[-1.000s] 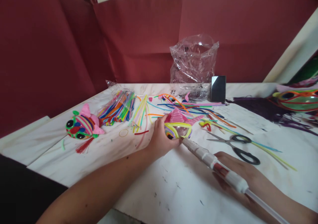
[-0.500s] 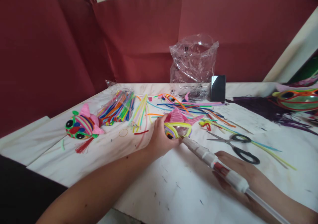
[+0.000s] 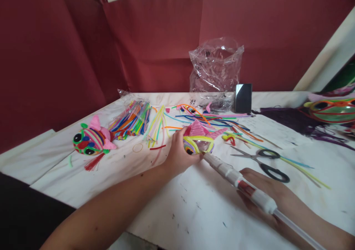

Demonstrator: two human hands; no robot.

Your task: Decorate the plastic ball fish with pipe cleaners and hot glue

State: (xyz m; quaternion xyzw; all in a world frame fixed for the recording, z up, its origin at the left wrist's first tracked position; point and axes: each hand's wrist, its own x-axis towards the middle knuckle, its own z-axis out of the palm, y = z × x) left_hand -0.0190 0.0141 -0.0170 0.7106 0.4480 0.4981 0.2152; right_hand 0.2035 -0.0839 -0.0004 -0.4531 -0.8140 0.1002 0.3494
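My left hand [image 3: 179, 155] grips a half-made fish figure [image 3: 200, 140], a clear ball with yellow loops and pink fins, resting on the white table [image 3: 194, 209]. My right hand [image 3: 263, 192] is closed round a white glue gun [image 3: 241, 182] whose nozzle touches the lower right of the figure. A clear glue stick sticks out of the gun's back toward the lower right corner.
A finished striped fish figure [image 3: 91, 141] lies at the left. Bundled coloured pipe cleaners [image 3: 131, 119] and loose strands [image 3: 210, 119] cover the middle. Scissors [image 3: 263, 161] lie right of the figure. A clear plastic bag [image 3: 216, 67], a small dark box [image 3: 243, 98] and a green figure [image 3: 331, 110] stand behind.
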